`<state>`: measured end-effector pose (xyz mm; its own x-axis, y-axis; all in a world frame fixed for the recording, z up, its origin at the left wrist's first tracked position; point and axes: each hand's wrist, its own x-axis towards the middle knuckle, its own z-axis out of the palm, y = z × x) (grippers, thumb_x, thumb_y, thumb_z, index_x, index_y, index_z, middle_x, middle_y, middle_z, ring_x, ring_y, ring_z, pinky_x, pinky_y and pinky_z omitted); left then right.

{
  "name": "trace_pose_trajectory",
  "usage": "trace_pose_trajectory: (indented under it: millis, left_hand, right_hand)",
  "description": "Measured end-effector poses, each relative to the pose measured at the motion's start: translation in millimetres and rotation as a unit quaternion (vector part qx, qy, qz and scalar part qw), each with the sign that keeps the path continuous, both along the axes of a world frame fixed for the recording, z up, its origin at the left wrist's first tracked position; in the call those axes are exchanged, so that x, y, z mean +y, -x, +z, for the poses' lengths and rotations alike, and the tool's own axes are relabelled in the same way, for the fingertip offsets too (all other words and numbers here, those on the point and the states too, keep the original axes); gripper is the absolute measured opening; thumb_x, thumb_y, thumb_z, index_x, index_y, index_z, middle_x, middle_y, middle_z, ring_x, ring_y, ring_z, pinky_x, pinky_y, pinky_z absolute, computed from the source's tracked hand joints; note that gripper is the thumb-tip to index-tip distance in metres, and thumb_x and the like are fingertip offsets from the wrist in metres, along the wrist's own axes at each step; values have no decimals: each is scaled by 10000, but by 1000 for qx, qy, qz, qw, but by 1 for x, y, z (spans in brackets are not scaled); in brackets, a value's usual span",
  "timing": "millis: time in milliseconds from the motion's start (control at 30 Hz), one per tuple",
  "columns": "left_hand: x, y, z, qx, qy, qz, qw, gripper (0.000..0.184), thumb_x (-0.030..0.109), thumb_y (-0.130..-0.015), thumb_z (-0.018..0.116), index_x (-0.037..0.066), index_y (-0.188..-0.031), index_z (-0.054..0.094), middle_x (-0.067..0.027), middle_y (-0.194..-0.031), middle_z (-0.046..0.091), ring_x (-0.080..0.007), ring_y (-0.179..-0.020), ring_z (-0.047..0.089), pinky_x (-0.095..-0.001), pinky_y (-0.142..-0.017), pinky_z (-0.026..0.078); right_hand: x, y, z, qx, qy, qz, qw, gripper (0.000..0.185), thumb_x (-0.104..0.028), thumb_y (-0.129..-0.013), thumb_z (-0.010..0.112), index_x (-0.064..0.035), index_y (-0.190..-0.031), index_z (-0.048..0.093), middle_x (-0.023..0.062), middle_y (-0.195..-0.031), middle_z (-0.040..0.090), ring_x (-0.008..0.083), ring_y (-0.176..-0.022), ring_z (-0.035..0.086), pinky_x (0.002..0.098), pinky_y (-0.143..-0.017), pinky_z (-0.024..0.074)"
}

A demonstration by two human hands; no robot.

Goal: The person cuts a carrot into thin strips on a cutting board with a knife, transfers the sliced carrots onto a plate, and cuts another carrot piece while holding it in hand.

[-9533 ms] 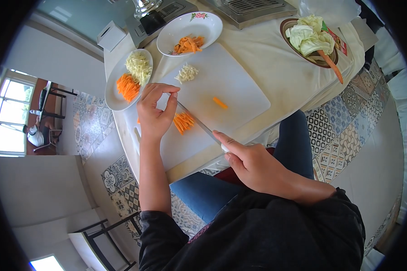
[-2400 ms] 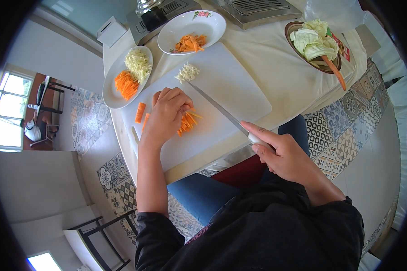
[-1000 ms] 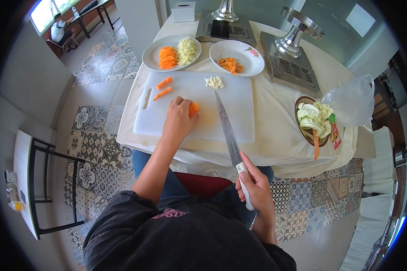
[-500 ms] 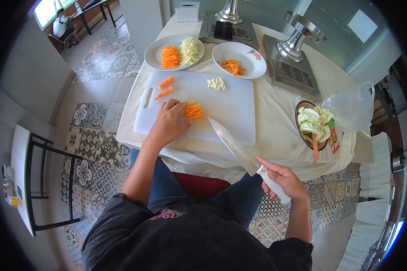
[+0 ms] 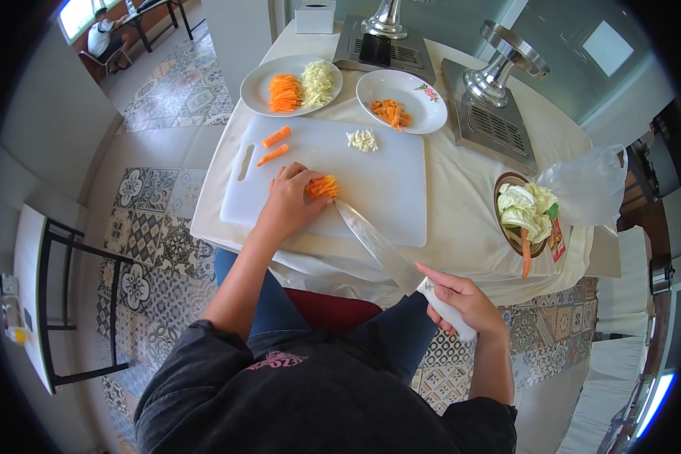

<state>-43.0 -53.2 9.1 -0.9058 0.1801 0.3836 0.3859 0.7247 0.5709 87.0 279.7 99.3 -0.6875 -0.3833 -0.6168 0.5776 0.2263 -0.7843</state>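
My left hand (image 5: 290,198) is curled over a small pile of carrot strips (image 5: 323,187) on the white cutting board (image 5: 378,178), its fingers closed against them. My right hand (image 5: 459,300) grips the white handle of a large knife (image 5: 374,246). The blade slants up and left, and its tip is beside the strips. Two carrot pieces (image 5: 277,137) lie at the upper left of the board, and chopped white bits (image 5: 362,141) lie near its top edge. Behind the board, an oval plate (image 5: 253,91) holds shredded carrot and pale green shreds.
A flowered dish (image 5: 433,115) with carrot peelings stands behind the board. Two metal appliances (image 5: 492,121) are at the back. On the right are a brown-rimmed bowl (image 5: 499,185) of cabbage and carrot, and a plastic bag (image 5: 586,185). A person (image 5: 102,38) sits far left.
Over the last second the knife has swung to a slant, and its tip has come down to the strips. My left hand stays by the pile. Earlier, the view was turned and garlic-like bits lay beside the blade.
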Motion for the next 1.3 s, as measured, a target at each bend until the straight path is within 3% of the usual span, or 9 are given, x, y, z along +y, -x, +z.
trace_pose_trajectory:
  millis: [200,700,800,1033,1300]
  left_hand:
    - [6,-1,8,-58,-97,-4,994,438,125,-752,844,-8,-1147,712,-121,-1052,647,-257,-901,655,-342,-804,541]
    - [8,0,6,-62,-148,2,987,316,49,-796,788,2,-1103,731,-128,-996,664,-255,-843,657,-334,-765,524]
    - [7,2,5,-36,-129,-4,991,312,49,-803,783,6,-1108,731,-122,-986,668,-249,-840,656,-332,-768,523]
    - [-11,31,30,6,-98,-41,994,283,81,-792,800,14,-1063,754,-149,-971,675,-298,-838,658,-362,-762,531]
    - [-67,167,87,-3,-1,-51,999,295,150,-798,812,56,-1074,765,-120,-960,711,-237,-835,667,-345,-760,524]
  right_hand:
    - [-3,13,-13,11,17,9,1000,493,-241,-1060,474,-214,-1544,382,31,-723,587,82,-533,527,232,-502,466]
    - [-38,21,-41,60,54,-23,996,497,-226,-1050,500,-162,-1533,401,64,-675,574,100,-477,493,236,-441,426]
    - [-42,14,-46,55,81,-34,995,485,-205,-1054,481,-198,-1533,405,50,-688,570,91,-495,502,242,-452,441]
    - [-59,28,-32,79,101,-57,990,496,-210,-1047,493,-172,-1533,403,66,-687,573,102,-481,502,250,-437,432]
    - [-129,129,17,132,104,-80,983,523,-211,-1038,466,-127,-1544,369,86,-700,589,118,-471,498,258,-423,415]
